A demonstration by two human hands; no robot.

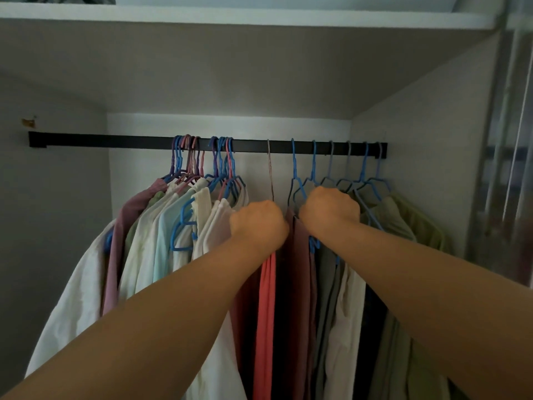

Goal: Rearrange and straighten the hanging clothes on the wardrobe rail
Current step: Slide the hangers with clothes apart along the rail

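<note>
A black wardrobe rail (115,141) runs across the closet. A bunched group of pale shirts (161,235) on blue and pink hangers crowds its middle left. Right of a gap, several blue hangers (313,166) are spaced out, carrying a maroon garment (300,269), grey and white pieces and an olive shirt (403,217). A single pinkish hanger (270,171) hangs in the gap above a coral-red garment (266,307). My left hand (258,225) is fisted at the top of that garment, fingers hidden. My right hand (330,207) grips the shoulders of the blue hangers.
A white shelf (259,18) spans overhead with folded fabric at its top left. The closet's side walls close in on both sides. A glass or mirrored door (510,168) stands at the far right. The rail's left stretch carries no hangers.
</note>
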